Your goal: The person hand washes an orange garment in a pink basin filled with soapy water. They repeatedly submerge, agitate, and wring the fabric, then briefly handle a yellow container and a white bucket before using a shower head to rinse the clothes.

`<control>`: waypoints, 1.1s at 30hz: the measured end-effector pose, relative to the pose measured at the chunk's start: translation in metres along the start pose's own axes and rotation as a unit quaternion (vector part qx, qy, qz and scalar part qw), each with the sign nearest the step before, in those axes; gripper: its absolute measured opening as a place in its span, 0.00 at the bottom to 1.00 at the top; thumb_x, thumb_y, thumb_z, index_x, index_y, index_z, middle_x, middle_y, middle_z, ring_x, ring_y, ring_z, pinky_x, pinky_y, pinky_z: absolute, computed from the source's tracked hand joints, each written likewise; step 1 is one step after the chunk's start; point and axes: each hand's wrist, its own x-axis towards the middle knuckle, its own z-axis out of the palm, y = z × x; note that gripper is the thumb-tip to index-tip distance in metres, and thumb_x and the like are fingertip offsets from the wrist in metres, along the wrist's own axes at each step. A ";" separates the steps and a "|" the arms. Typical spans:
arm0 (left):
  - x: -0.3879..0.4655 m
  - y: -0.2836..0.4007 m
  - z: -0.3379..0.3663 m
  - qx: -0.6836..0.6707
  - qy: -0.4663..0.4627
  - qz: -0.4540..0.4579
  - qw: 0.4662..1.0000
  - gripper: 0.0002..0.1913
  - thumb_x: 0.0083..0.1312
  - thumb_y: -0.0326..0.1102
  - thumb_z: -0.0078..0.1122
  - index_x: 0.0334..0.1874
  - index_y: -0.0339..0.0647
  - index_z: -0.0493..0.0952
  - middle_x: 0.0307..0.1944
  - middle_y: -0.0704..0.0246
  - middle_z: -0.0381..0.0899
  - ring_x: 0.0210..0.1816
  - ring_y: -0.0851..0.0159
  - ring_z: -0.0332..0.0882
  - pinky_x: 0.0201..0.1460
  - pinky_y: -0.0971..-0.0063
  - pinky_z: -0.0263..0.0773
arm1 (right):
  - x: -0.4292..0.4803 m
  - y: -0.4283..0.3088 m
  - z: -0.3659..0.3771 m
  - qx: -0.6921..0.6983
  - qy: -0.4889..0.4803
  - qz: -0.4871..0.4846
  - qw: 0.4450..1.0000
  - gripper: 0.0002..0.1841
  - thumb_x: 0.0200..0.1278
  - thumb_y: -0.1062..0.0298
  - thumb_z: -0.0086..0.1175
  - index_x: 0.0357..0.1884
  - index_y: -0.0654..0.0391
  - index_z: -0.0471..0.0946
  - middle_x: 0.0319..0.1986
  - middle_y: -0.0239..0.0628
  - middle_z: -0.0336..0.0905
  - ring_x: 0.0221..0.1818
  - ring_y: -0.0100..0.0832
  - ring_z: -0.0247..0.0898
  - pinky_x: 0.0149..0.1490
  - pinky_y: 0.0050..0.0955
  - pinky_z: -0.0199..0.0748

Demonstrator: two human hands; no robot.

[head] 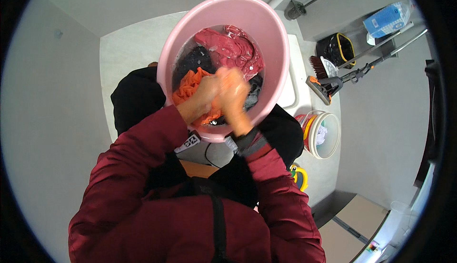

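Note:
A big pink plastic tub (228, 4) of water stands between my knees. Inside it lie a red garment (235, 48), a dark garment (196, 60), a grey garment (252, 97) and an orange cloth (191, 84). My left hand (209, 91) and my right hand (234, 90) are pressed together above the tub, both closed on part of the orange cloth and blurred by movement. The rest of that cloth hangs down beneath them into the water.
At the right stand a white bucket (328, 134) with cloth in it, a broom (319, 66), a floor mop (319, 90) and a bin with a black liner (330, 48). A toilet brush holder (295, 10) is by the far wall. Grey walls close in on both sides.

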 end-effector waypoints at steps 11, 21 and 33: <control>-0.010 0.046 -0.018 -0.073 -0.026 -0.013 0.997 0.17 0.67 0.41 0.48 0.48 0.34 0.72 0.48 0.65 0.76 0.48 0.68 0.74 0.54 0.74 0.69 | 0.025 0.096 -0.076 0.334 0.001 0.319 0.887 0.13 0.60 0.58 0.56 0.26 0.57 0.73 0.22 0.25 0.69 0.26 0.17 0.63 0.32 0.18 0.62; -0.007 0.020 -0.044 0.145 -0.098 -0.010 0.985 0.16 0.62 0.33 0.56 0.50 0.33 0.73 0.47 0.67 0.76 0.50 0.70 0.73 0.53 0.76 0.67 | 0.022 0.071 -0.212 0.062 -0.013 0.070 0.996 0.09 0.58 0.66 0.57 0.39 0.59 0.75 0.32 0.29 0.75 0.37 0.21 0.70 0.44 0.20 0.67; 0.020 0.010 -0.068 0.148 -0.045 -0.069 0.986 0.16 0.63 0.36 0.54 0.52 0.38 0.72 0.49 0.63 0.76 0.50 0.62 0.75 0.54 0.66 0.70 | -0.304 0.160 -0.397 -0.160 0.014 0.563 0.811 0.14 0.59 0.60 0.53 0.29 0.64 0.76 0.23 0.37 0.77 0.24 0.25 0.73 0.29 0.26 0.70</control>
